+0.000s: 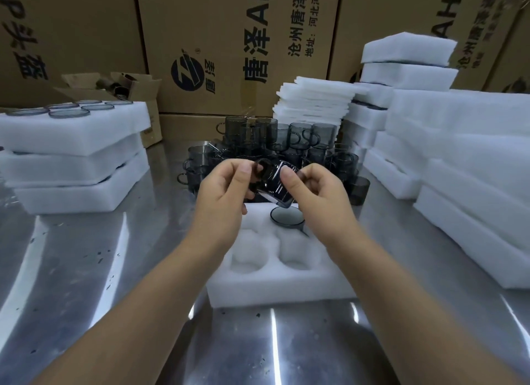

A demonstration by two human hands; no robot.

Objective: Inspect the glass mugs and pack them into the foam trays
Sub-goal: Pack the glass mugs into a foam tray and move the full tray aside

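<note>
Steel bench [86, 270], cartons [218, 40] behind. Foam tray [281, 290] ctr; seated mug [287, 217] in far-R pocket. Above tray, held mug [275, 184] tilted: L hand [220, 198] pinches handle end, R hand [315, 195] fingers curled round body. Loose mugs [275, 138] behind; foam stacks [71, 155] both sides.

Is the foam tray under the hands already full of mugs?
No, the foam tray holds only one mug; the near pockets are empty.

Head-worn camera looks forward and down, close over the steel table [86, 270] toward stacked cartons [229, 40].
</note>
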